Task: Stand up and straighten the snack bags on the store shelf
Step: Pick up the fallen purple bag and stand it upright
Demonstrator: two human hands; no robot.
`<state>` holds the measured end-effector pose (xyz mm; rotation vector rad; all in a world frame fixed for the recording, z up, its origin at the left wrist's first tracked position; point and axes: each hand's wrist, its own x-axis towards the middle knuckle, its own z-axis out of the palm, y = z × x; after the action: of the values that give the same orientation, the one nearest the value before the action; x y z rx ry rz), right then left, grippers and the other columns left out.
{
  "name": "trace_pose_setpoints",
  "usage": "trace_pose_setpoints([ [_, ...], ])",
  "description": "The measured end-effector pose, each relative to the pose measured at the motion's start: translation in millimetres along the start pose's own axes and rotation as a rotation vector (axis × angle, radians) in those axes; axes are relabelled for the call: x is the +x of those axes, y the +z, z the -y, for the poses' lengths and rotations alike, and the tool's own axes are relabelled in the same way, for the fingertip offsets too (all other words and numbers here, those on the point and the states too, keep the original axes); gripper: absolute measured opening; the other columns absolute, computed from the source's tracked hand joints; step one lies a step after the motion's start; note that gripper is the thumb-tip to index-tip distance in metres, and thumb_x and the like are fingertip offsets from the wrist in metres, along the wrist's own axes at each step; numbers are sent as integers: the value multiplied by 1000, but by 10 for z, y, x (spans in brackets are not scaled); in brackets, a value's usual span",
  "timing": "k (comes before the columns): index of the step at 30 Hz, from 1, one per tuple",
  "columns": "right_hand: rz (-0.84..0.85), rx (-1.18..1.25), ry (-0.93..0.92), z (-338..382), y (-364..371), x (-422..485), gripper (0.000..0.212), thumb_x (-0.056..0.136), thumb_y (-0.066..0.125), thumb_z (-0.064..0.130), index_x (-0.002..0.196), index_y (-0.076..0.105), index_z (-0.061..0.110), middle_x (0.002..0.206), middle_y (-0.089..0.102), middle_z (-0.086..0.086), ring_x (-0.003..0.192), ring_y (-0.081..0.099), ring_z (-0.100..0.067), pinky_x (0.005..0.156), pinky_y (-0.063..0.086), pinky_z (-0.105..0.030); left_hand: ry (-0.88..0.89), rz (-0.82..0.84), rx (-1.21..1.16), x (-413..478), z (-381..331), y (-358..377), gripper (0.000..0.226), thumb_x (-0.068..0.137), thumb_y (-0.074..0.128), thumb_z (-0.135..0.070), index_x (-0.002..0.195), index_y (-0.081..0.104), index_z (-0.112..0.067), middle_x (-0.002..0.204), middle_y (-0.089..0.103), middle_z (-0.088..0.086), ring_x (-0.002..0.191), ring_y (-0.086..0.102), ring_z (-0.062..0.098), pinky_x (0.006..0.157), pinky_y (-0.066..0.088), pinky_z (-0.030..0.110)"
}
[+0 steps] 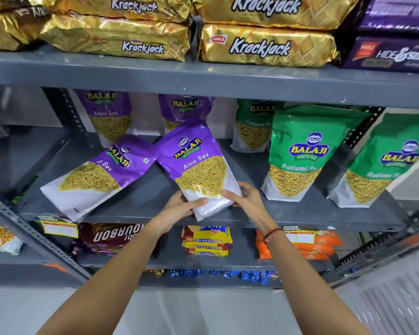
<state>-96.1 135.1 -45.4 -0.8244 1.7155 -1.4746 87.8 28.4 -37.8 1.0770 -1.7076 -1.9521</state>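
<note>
We grip the white bottom of a purple snack bag (198,165) with our left hand (182,206) and right hand (246,197), one on each side, holding it tilted left near the front of the grey shelf (228,217). A second purple bag (99,175) lies flat just beside it on the left, its top corner touching ours. Two more purple bags (109,114) stand behind, and green bags (298,153) stand upright to the right.

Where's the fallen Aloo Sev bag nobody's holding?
Head view, middle shelf, left: fallen Aloo Sev bag lies tilted beside the held Aloo Sev bag.
</note>
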Motion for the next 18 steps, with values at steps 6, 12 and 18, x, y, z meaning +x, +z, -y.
trace_pose_setpoints([
  [6, -7, 90, -72, 23, 33, -44, 49, 72, 81, 23, 114, 60, 12, 115, 71, -7, 106, 67, -20, 89, 55, -30, 121, -49, -44, -18, -61, -42, 59, 73, 77, -11, 125, 50, -8, 123, 65, 10, 111, 63, 21, 91, 54, 31],
  [12, -25, 194, -174, 72, 65, -73, 48, 70, 80, 26, 112, 59, 19, 120, 67, -8, 110, 65, -20, 90, 52, -30, 206, -65, -6, 69, -236, -100, 63, 65, 82, -5, 120, 53, -11, 109, 70, 0, 92, 69, 3, 72, 54, 14],
  [18, -5, 236, -150, -52, 148, -102, 58, 67, 80, 32, 118, 56, 19, 123, 66, -10, 111, 65, -20, 82, 54, -22, 188, -109, 4, 78, -171, -166, 64, 62, 83, -3, 118, 53, -8, 102, 70, -3, 85, 69, 1, 66, 53, 12],
])
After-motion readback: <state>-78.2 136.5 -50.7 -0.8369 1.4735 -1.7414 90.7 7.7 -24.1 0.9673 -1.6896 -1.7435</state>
